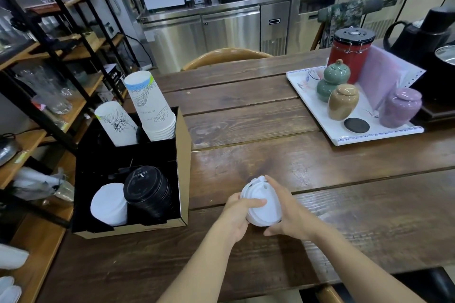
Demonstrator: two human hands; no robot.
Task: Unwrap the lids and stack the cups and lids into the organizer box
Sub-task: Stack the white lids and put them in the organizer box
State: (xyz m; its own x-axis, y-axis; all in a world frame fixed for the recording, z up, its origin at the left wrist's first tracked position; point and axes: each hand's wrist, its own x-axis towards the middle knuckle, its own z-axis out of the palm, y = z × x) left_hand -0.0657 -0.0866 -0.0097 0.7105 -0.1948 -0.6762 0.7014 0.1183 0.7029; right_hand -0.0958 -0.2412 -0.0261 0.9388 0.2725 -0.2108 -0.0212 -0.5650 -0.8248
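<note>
Both my hands grip a stack of white lids just above the wooden table. My left hand holds its left side with the thumb across the top lid. Cupped around the right side is my right hand. The black organizer box stands to the left. Its back compartments hold a stack of printed paper cups and a single printed cup. In front sit a stack of black lids and a stack of white lids.
A white tray at the back right carries ceramic jars and a red canister. A black kettle stands beyond it. Wooden shelving with glassware runs along the left. A chair back is at the table's far edge.
</note>
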